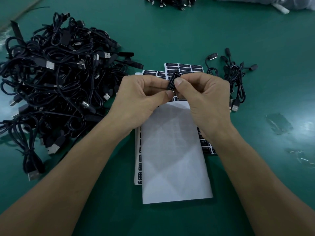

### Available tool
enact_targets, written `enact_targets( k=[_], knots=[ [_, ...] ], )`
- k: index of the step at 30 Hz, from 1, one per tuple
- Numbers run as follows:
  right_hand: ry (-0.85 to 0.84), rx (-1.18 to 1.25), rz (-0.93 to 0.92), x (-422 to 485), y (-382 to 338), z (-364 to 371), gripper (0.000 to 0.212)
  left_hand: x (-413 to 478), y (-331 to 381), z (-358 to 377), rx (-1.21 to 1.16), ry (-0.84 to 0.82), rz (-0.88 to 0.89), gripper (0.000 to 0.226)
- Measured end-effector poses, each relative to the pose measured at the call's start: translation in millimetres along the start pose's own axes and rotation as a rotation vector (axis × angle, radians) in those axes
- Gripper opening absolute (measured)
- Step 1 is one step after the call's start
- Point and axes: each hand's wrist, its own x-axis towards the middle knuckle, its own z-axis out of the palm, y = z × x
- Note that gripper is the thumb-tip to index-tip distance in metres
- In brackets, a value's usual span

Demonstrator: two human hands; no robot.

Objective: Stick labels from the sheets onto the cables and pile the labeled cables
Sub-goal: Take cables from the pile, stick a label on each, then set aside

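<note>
My left hand (143, 96) and my right hand (202, 97) meet above the label sheets, both pinching one small black label (172, 82) with white print between thumbs and forefingers. No cable shows between my fingers. Under my hands lie sheets of black labels (184, 68), partly covered by a white sheet (173, 159) turned face down. A big tangled pile of black USB cables (56, 79) fills the table's left side. A small bunch of black cables (235, 77) lies to the right of the sheets.
The green table top (272, 48) has scuffed, shiny patches at the right. More black cables (170, 2) lie at the far edge, with a clear plastic bag (272, 4) at the far right.
</note>
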Motion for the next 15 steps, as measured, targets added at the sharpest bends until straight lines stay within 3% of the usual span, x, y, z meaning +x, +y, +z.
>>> enact_targets(
  k=[15],
  knots=[
    [0.028, 0.02, -0.015, -3.4, -2.9, 4.0, 0.01, 0.0, -0.2, 1.0, -0.05, 0.023, 0.022, 0.013]
  ],
)
